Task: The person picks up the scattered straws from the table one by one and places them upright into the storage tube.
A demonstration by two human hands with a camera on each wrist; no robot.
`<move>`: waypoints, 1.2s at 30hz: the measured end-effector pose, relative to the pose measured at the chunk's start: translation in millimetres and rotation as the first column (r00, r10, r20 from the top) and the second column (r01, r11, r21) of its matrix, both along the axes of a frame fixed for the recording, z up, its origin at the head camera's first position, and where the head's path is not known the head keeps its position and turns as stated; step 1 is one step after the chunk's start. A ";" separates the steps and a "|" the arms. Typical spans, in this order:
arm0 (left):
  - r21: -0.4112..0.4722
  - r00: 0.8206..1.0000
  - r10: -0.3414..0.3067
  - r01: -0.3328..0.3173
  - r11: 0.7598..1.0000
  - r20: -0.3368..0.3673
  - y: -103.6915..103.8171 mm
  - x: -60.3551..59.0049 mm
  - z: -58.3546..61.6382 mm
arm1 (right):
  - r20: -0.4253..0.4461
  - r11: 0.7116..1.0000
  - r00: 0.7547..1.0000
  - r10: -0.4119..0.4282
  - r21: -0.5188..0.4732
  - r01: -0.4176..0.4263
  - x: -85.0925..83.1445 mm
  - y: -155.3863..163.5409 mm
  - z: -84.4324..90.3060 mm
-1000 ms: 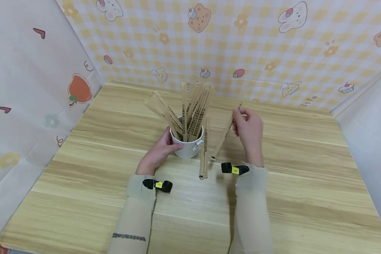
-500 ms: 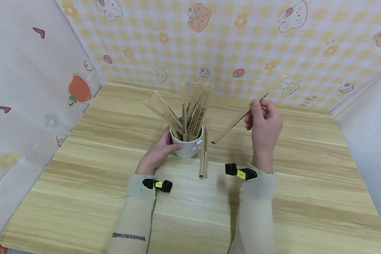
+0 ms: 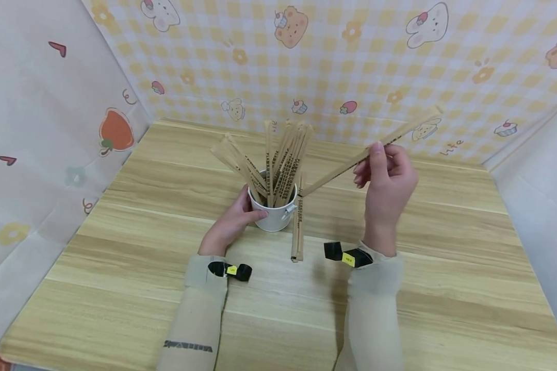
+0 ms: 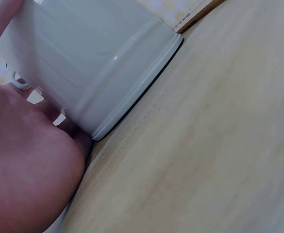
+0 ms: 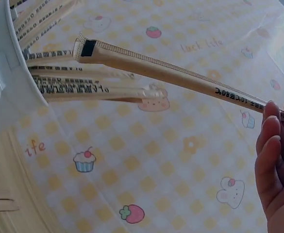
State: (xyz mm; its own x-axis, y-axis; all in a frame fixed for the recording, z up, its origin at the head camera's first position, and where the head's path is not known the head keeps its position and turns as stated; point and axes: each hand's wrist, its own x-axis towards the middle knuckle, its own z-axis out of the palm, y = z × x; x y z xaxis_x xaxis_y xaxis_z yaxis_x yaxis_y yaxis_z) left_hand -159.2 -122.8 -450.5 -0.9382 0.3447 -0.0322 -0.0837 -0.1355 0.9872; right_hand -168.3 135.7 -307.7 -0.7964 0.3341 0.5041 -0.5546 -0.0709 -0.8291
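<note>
While the white metal cup (image 3: 274,214) at the tabletop (image 3: 445,288) centre is steadied by the left hand (image 3: 229,222) curled round its 9 o'clock side, one paper-wrapped chopstick pair (image 3: 353,161) is pinched in the right hand's (image 3: 390,180) grip, its lower end angled toward the cup's rim at 3 o'clock.

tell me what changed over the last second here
The right hand lifted the wrapped chopsticks it pinches off the table and swung their lower end toward the white cup. The left hand stayed gripping the cup, and the packet beside it lay unmoved.
</note>
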 end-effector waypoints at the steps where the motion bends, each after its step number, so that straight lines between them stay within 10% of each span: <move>1: 0.000 1.000 0.000 0.000 1.000 0.003 0.0 0.1 0.0 | -0.019 1.000 1.000 0.006 0.008 -0.005 0.3 -1.8 0.4; 12: 0.012 1.000 -0.006 0.006 1.000 -0.005 -0.5 -1.2 -1.4 | 0.168 0.966 0.983 0.080 0.228 -0.117 -3.6 -16.7 -7.2; 36: 0.004 1.000 -0.006 0.006 1.000 0.015 -1.2 0.4 1.8 | 0.352 0.653 0.932 0.092 0.685 -0.323 -21.9 -34.2 -45.7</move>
State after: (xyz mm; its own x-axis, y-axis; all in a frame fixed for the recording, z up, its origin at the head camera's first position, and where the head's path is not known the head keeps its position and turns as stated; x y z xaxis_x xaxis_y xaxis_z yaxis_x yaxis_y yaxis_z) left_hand -158.8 -124.0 -448.7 -0.9356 0.3501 -0.0451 -0.0993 -0.1384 0.9854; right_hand -190.3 101.5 -353.4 -0.9338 -0.2340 0.2707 -0.3557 0.5256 -0.7728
